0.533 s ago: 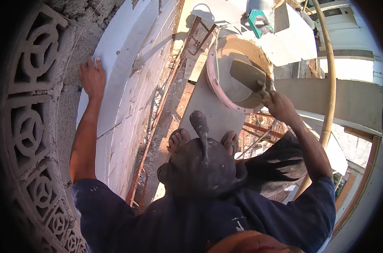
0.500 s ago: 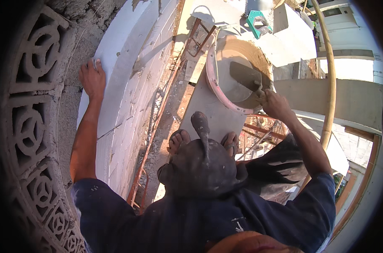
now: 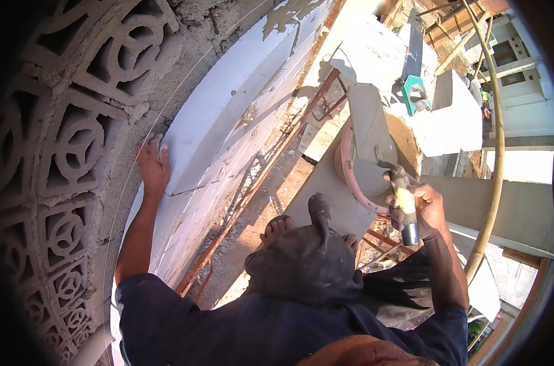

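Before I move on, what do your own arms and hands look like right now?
The left sleeve and right sleeve are dark navy and short. Below them, the left forearm and right forearm are uncovered; the left hand and right hand are ungloved.

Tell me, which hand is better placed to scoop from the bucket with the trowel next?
Probably the right hand: it grips the trowel by its handle, blade over the pink-rimmed bucket. The left hand rests at the white block wall's edge, well away from the bucket.
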Demonstrator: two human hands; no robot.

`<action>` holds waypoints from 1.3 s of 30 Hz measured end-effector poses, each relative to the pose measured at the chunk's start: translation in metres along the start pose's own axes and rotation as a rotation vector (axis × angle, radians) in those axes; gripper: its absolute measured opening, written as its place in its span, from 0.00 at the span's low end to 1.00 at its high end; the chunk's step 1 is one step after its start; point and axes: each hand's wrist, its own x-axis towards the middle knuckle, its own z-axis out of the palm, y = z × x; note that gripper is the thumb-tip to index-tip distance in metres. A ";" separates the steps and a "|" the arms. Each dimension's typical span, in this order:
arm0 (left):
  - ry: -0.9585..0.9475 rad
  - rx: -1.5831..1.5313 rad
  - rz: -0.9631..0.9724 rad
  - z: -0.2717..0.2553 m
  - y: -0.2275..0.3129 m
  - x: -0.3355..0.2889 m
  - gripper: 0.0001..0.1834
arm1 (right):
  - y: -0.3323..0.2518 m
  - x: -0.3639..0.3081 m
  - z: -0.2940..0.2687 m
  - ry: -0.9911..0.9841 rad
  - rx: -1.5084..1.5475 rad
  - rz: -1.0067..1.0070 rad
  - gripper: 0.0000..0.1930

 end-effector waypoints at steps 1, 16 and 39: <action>-0.002 0.016 0.018 0.003 0.003 -0.001 0.20 | -0.001 0.021 0.022 -0.100 -0.005 -0.054 0.22; -0.044 0.051 0.073 0.005 0.013 0.007 0.20 | 0.082 0.373 0.296 0.406 0.066 -0.510 0.14; -0.105 0.051 0.035 0.004 0.012 0.006 0.21 | 0.088 0.427 0.061 0.432 -1.507 -0.754 0.36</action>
